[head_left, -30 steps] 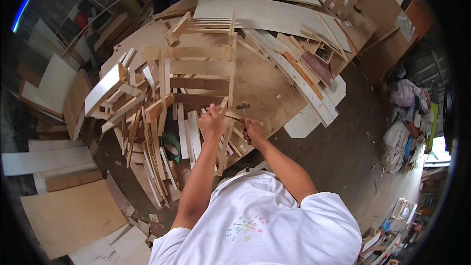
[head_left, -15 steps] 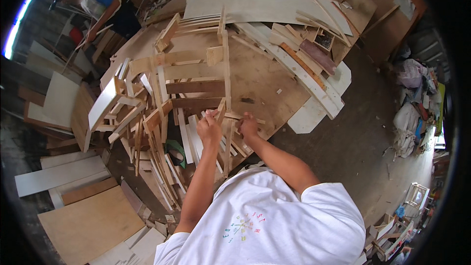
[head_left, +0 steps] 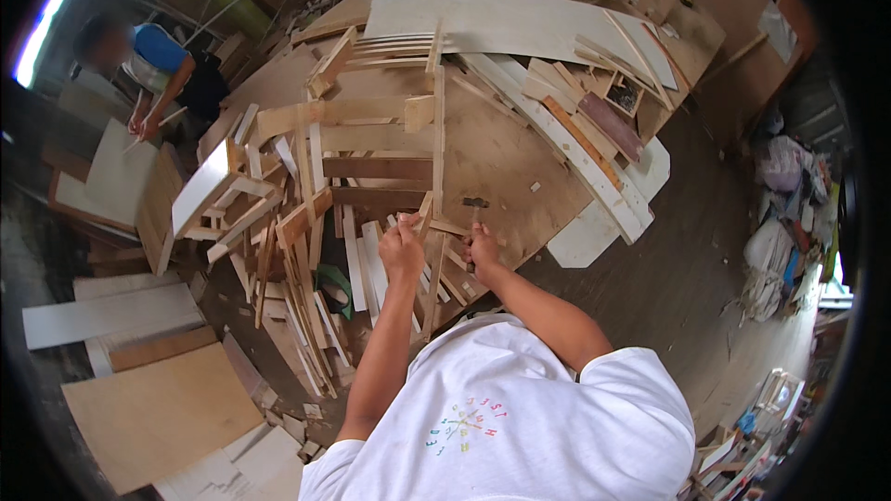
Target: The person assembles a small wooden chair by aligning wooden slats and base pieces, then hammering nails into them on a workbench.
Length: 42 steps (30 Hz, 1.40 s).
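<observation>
My right hand [head_left: 483,249] is closed round the handle of a hammer [head_left: 476,208], whose dark head points away from me over the board. My left hand [head_left: 401,246] is closed, thumb uppermost, beside a short wooden piece [head_left: 426,208] at the near end of a slatted wooden frame [head_left: 439,139]. Whatever its fingers grip is too small to make out. A thin wooden strip [head_left: 451,226] lies between my hands, across the frame's long rail. Brown slats [head_left: 376,168] cross the frame beyond my left hand.
A large brown board [head_left: 506,153] lies under the frame. Planks and offcuts [head_left: 585,121] are heaped at its far right, with scrap wood [head_left: 251,199] piled left. Panels [head_left: 167,399] lie lower left. A co-worker [head_left: 167,65] handles a stick at far left. Bags [head_left: 775,223] stand right.
My right hand has taken hold of the hammer, which lay on the board, and has left the strip. The left hand stays near the frame. The co-worker has bent over the panels.
</observation>
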Each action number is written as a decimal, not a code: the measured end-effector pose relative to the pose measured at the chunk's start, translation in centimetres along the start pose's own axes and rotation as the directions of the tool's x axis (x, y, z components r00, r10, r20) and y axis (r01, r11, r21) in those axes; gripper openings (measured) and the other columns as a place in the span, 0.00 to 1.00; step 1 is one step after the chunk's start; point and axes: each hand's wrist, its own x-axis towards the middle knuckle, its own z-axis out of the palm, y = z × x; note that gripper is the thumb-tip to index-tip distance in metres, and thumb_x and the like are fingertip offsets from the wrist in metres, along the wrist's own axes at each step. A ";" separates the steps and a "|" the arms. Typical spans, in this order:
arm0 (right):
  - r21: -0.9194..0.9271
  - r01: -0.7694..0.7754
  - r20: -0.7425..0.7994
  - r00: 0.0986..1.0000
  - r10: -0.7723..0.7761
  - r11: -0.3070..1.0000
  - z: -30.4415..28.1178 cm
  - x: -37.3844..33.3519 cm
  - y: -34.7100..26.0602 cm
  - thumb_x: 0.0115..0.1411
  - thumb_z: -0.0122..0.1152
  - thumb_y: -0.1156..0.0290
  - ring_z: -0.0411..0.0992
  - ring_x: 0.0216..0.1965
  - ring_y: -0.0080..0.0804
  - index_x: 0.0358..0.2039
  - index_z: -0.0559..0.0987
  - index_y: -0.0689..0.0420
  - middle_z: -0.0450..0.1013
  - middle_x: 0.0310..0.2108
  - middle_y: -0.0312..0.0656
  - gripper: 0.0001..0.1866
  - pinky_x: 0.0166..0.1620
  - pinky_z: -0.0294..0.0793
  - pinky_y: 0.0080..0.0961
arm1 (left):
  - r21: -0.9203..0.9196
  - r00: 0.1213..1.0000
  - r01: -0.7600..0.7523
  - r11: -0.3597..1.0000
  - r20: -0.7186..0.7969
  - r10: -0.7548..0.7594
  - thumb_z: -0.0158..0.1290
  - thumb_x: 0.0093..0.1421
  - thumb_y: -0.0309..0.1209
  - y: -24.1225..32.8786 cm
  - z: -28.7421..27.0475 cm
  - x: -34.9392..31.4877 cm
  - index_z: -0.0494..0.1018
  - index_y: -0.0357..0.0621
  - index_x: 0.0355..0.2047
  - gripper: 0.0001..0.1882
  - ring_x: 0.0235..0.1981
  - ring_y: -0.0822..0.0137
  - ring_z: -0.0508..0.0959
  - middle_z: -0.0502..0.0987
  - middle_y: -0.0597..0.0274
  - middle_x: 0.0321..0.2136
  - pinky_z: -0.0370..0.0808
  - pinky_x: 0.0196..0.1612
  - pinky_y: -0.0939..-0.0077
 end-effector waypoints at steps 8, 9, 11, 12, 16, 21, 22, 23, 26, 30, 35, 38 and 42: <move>-0.314 0.137 0.069 0.990 -0.122 0.939 -4.1 -6.2 -7.7 0.71 0.59 0.54 0.58 0.15 0.15 0.46 0.72 0.52 0.68 0.27 0.30 0.15 0.16 0.57 0.18 | -0.349 0.916 -0.175 0.921 -0.401 0.022 0.48 0.74 0.42 -5.0 -7.8 -3.3 0.69 0.36 0.65 0.27 0.61 0.57 0.74 0.75 0.50 0.60 0.66 0.67 0.62; -0.366 0.259 0.086 0.966 -0.245 0.894 -3.3 -7.0 -8.7 0.70 0.61 0.54 0.59 0.15 0.16 0.45 0.72 0.53 0.70 0.28 0.31 0.16 0.15 0.57 0.18 | -0.349 0.865 -0.138 0.927 -0.498 -0.058 0.50 0.73 0.40 -6.2 -9.7 -3.3 0.69 0.36 0.64 0.26 0.62 0.57 0.73 0.74 0.49 0.60 0.65 0.67 0.63; -0.457 0.474 0.151 0.875 -0.460 0.752 -1.4 -8.6 -10.3 0.68 0.64 0.55 0.60 0.15 0.16 0.45 0.73 0.54 0.74 0.31 0.32 0.17 0.14 0.57 0.16 | -0.369 0.721 -0.163 0.915 -0.678 -0.145 0.48 0.74 0.43 -9.9 -13.1 -1.2 0.69 0.37 0.64 0.26 0.65 0.56 0.70 0.72 0.49 0.63 0.64 0.68 0.61; -0.470 0.519 0.182 0.848 -0.497 0.714 0.0 -9.3 -11.9 0.68 0.64 0.55 0.61 0.15 0.16 0.47 0.73 0.55 0.76 0.35 0.34 0.18 0.14 0.58 0.16 | -0.538 0.741 -0.130 0.833 -0.610 -0.279 0.45 0.74 0.47 -9.7 -14.3 0.2 0.69 0.37 0.63 0.29 0.65 0.56 0.69 0.71 0.49 0.63 0.62 0.69 0.61; -0.302 0.863 0.389 0.500 -0.774 0.405 11.0 -10.2 -16.7 0.63 0.71 0.53 0.64 0.22 0.16 0.54 0.75 0.59 0.69 0.33 0.32 0.27 0.21 0.65 0.17 | -0.918 0.884 -0.067 0.392 -0.237 -0.402 0.38 0.72 0.59 -12.4 -17.2 7.7 0.72 0.38 0.61 0.37 0.62 0.57 0.71 0.70 0.52 0.63 0.57 0.70 0.62; -0.399 0.914 0.551 0.299 -0.779 0.069 18.3 -6.9 -20.3 0.58 0.76 0.51 0.66 0.26 0.18 0.50 0.80 0.57 0.65 0.25 0.28 0.28 0.34 0.70 0.21 | -0.906 0.969 -0.165 0.390 -0.223 -0.109 0.45 0.71 0.55 -12.2 -13.9 11.2 0.75 0.39 0.56 0.31 0.58 0.60 0.73 0.77 0.57 0.55 0.63 0.65 0.65; -0.414 0.910 0.577 0.292 -0.762 0.036 19.1 -6.8 -20.2 0.57 0.77 0.51 0.66 0.26 0.18 0.48 0.81 0.56 0.65 0.25 0.28 0.27 0.34 0.70 0.21 | -0.909 0.961 -0.213 0.357 -0.261 -0.091 0.48 0.71 0.50 -11.9 -13.6 11.0 0.76 0.40 0.55 0.27 0.57 0.62 0.74 0.78 0.58 0.54 0.65 0.64 0.67; -0.433 0.901 0.602 0.294 -0.743 0.005 19.6 -6.4 -20.0 0.56 0.77 0.51 0.66 0.26 0.19 0.46 0.81 0.56 0.65 0.24 0.28 0.26 0.34 0.70 0.21 | -0.910 0.952 -0.256 0.325 -0.296 -0.081 0.51 0.71 0.45 -11.6 -13.3 10.7 0.77 0.40 0.54 0.22 0.56 0.63 0.75 0.79 0.59 0.52 0.67 0.62 0.68; -0.440 0.897 0.543 0.228 -0.808 -0.043 18.8 -5.4 -20.0 0.59 0.72 0.58 0.71 0.27 0.23 0.39 0.79 0.56 0.74 0.28 0.31 0.17 0.36 0.73 0.23 | -0.892 0.940 -0.295 0.344 -0.336 -0.065 0.57 0.66 0.25 -10.4 -12.9 9.7 0.79 0.40 0.49 0.11 0.52 0.67 0.77 0.80 0.60 0.50 0.72 0.58 0.73; -0.356 0.925 0.475 0.055 -0.878 -0.134 15.1 -3.4 -21.5 0.61 0.67 0.61 0.73 0.25 0.24 0.42 0.76 0.59 0.79 0.34 0.37 0.17 0.32 0.75 0.25 | -0.802 0.901 -0.331 0.497 -0.425 -0.085 0.50 0.60 0.10 -6.6 -11.7 7.8 0.78 0.38 0.45 0.17 0.51 0.68 0.78 0.80 0.58 0.50 0.72 0.60 0.74; -0.467 0.852 0.268 0.392 -0.880 0.237 8.3 -3.4 -22.8 0.65 0.63 0.54 0.75 0.26 0.24 0.48 0.73 0.62 0.79 0.39 0.42 0.24 0.25 0.73 0.21 | -0.498 0.798 -0.509 0.702 -0.579 0.168 0.49 0.56 0.06 -0.6 -9.6 4.1 0.78 0.39 0.45 0.21 0.55 0.62 0.78 0.81 0.57 0.48 0.72 0.61 0.69; -0.587 0.758 0.160 0.453 -0.877 0.285 4.6 -3.7 -23.4 0.68 0.60 0.50 0.78 0.27 0.25 0.50 0.72 0.63 0.78 0.42 0.43 0.26 0.20 0.71 0.20 | -0.332 0.741 -0.605 0.724 -0.567 0.359 0.53 0.53 0.11 2.5 -8.5 1.6 0.78 0.41 0.44 0.20 0.54 0.57 0.78 0.82 0.57 0.45 0.62 0.69 0.58; -0.532 0.742 0.111 0.539 -0.835 0.409 0.5 -3.0 -24.2 0.69 0.58 0.46 0.80 0.31 0.24 0.52 0.71 0.62 0.77 0.42 0.43 0.29 0.20 0.70 0.19 | -0.146 0.673 -0.700 0.699 -0.462 0.578 0.59 0.56 0.23 5.5 -6.8 -0.9 0.79 0.45 0.44 0.15 0.54 0.55 0.78 0.82 0.59 0.44 0.51 0.73 0.45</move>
